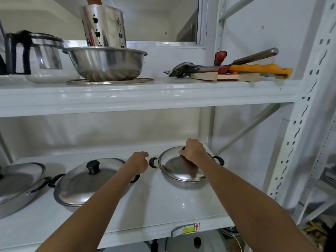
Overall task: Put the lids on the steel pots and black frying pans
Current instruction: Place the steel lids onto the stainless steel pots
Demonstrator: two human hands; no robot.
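On the middle shelf (163, 206) stand three steel pots. The right pot (181, 183) has a steel lid (174, 168) lying on it, slightly tilted, and my right hand (193, 150) grips the lid's black knob. My left hand (139, 161) hovers loosely closed just left of that pot's black side handle (153, 162), holding nothing. The middle pot (72, 206) wears a steel lid (85, 182) with a black knob. At the far left edge a third lidded pot (16, 184) is partly cut off.
The upper shelf (145, 95) holds a steel bowl (105, 63), a perforated utensil holder (104, 26), a glass jug (34, 51) and a pile of utensils (227, 69). A white perforated upright (300, 124) stands right. More lidded cookware (196, 241) shows below.
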